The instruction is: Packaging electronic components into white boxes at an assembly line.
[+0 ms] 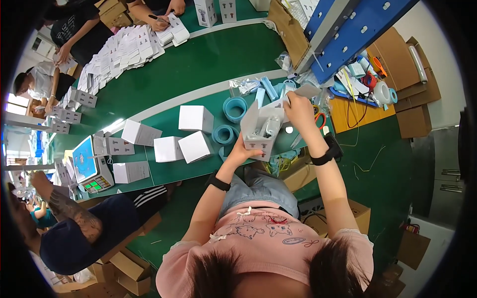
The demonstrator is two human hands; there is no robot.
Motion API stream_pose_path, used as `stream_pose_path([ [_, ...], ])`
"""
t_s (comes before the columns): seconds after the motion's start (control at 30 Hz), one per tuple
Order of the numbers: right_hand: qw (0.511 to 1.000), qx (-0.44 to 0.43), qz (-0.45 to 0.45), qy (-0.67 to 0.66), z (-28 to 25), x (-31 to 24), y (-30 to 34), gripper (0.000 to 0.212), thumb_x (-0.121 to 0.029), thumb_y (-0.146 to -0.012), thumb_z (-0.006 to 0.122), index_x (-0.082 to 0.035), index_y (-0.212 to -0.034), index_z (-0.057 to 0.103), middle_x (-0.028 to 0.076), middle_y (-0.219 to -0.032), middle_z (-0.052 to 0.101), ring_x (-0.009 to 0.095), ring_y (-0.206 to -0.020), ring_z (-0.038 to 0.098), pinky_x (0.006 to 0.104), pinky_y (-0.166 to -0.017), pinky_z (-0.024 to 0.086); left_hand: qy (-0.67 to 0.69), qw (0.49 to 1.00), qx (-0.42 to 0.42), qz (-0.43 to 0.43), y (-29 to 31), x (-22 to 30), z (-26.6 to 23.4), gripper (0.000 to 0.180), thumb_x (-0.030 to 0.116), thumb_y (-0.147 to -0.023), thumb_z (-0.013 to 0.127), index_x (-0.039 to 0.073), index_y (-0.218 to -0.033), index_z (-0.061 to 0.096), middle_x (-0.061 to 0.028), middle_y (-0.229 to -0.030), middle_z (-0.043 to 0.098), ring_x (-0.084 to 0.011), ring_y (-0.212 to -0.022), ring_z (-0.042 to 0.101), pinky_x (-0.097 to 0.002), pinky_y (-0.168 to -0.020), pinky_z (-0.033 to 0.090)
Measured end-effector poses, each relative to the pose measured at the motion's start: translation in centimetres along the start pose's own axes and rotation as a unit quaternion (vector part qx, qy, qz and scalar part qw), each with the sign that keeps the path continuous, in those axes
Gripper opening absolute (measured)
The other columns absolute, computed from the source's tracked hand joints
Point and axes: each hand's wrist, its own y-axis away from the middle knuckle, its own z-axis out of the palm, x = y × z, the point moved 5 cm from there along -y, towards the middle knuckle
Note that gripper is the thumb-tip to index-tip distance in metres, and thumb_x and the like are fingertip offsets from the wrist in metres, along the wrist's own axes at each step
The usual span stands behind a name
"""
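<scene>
Between my hands is a white cardboard box (pixel 257 144) with its top flaps up. Clear plastic wrapping with something pale in it (pixel 271 127) shows inside; what it wraps I cannot make out. My left hand (pixel 241 153) grips the box's lower left corner, thumb along the near printed side. At the upper right, my right hand (pixel 299 112) has its fingers curled on the raised edge of the box. Just left of the box lie two rolls of light-blue tape, one farther (pixel 234 109) and one nearer (pixel 225 134).
Several closed white boxes (pixel 196 118) stand left on the green table (pixel 164 175). Beyond them is a digital scale (pixel 92 166). Orange-handled scissors (pixel 320 120) lie right of my right hand. A blue metal post (pixel 348 37) rises at the back right. Co-workers sit at left and across.
</scene>
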Motion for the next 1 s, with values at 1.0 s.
stream_pose_path([
  [1.0,0.925,0.145,-0.089,-0.34,0.4,1.5,11.4,0.041,-0.012,-0.076,0.065,0.0,-0.113,0.052,0.013,-0.109,0.055,0.027,-0.099,0.054,0.0335,-0.084,0.042,-0.051,0.993,-0.103,-0.011,1.3,2.2,0.2,0.086,-0.006,-0.057,0.076,0.005,-0.131,0.034,-0.0094,-0.127,0.045,-0.0201,-0.119,0.042,-0.0343,-0.097,0.036],
])
